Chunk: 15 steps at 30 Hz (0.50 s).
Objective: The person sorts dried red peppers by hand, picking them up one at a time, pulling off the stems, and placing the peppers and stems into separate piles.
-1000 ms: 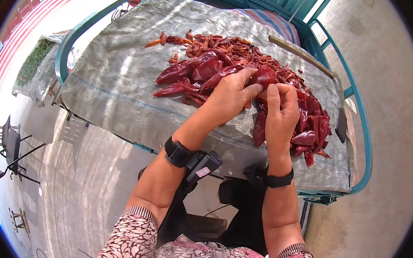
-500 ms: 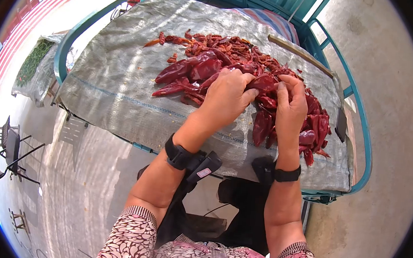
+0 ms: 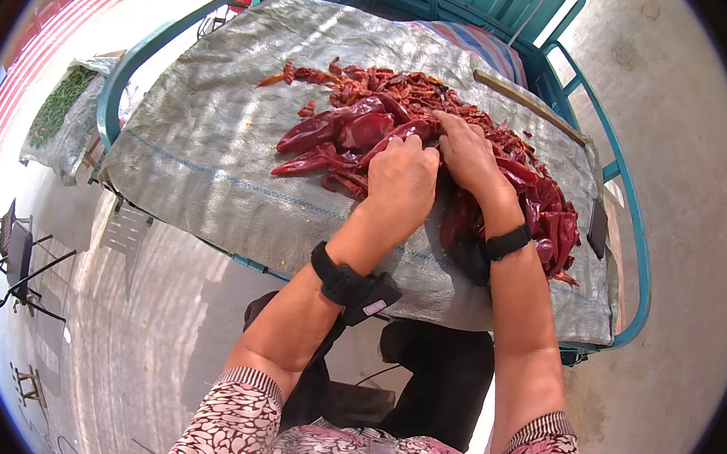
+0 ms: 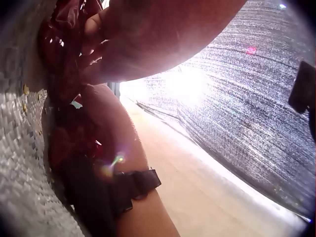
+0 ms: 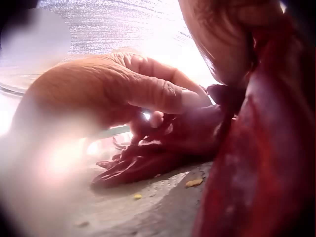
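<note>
Over a pile of dried red chili peppers [image 3: 366, 130], my left hand [image 3: 405, 179] is curled with the knuckles up. The right wrist view shows its thumb and fingers pinching a wrinkled chili pepper [image 5: 192, 131] by its end. My right hand [image 3: 474, 159] lies just beside it, back upward, fingers bent down into the pile. Seen close up, the right thumb and fingers hold the top of a red chili pepper, right by the left thumb. Another large glossy pepper [image 5: 266, 143] fills the right side of that view. The right fingertips are hidden from above.
A woven grey sheet [image 3: 242, 151] covers the bed of a teal cart with side rails [image 3: 635, 254]. Small chili pieces [image 3: 407, 87] lie behind the whole peppers. A wooden strip [image 3: 528, 103] and a dark phone-like slab [image 3: 597, 235] lie toward the right edge.
My right hand has swung left and forward, from the right of the held pepper to beside my left hand, its back turning upward. The left hand has rolled knuckles up and moved slightly nearer the body.
</note>
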Tool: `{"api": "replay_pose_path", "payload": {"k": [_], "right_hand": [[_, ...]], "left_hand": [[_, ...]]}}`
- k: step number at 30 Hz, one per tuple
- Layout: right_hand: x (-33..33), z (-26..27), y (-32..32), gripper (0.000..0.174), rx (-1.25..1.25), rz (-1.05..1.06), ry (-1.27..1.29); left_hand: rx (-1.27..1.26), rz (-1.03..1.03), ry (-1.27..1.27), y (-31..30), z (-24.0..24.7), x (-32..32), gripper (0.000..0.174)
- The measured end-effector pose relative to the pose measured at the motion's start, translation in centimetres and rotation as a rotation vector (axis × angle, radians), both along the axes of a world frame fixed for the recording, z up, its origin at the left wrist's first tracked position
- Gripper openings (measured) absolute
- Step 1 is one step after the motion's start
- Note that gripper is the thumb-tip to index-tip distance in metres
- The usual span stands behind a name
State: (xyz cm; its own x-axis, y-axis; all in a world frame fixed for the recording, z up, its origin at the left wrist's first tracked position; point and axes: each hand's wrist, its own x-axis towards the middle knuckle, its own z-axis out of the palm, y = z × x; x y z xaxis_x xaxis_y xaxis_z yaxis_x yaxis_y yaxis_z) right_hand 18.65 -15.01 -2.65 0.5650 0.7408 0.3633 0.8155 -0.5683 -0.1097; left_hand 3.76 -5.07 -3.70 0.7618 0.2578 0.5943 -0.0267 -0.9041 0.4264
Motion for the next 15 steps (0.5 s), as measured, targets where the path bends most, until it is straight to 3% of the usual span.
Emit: {"api": "replay_pose_path", "payload": {"k": [6, 10, 13, 15], "right_hand": [[-1.2, 2.3, 0.7, 0.032, -0.219, -0.109, 0.020], [-2.1, 2.9, 0.3, 0.025, -0.072, -0.184, 0.022], [-2.1, 3.1, -0.4, 0.024, 0.152, -0.175, -0.076], [-3.1, 4.1, -1.5, 0.022, 0.307, -0.146, -0.132]], "left_hand": [[-0.009, 0.001, -0.044, -0.2, -0.3, -0.1, 0.013], [-0.038, -0.006, -0.037, -0.1, 0.0, -0.2, 0.015], [-0.243, 0.001, 0.115, 0.0, 1.6, -0.6, 0.024], [-0.344, 0.043, -0.017, -0.3, 2.0, -0.3, 0.032]]}}
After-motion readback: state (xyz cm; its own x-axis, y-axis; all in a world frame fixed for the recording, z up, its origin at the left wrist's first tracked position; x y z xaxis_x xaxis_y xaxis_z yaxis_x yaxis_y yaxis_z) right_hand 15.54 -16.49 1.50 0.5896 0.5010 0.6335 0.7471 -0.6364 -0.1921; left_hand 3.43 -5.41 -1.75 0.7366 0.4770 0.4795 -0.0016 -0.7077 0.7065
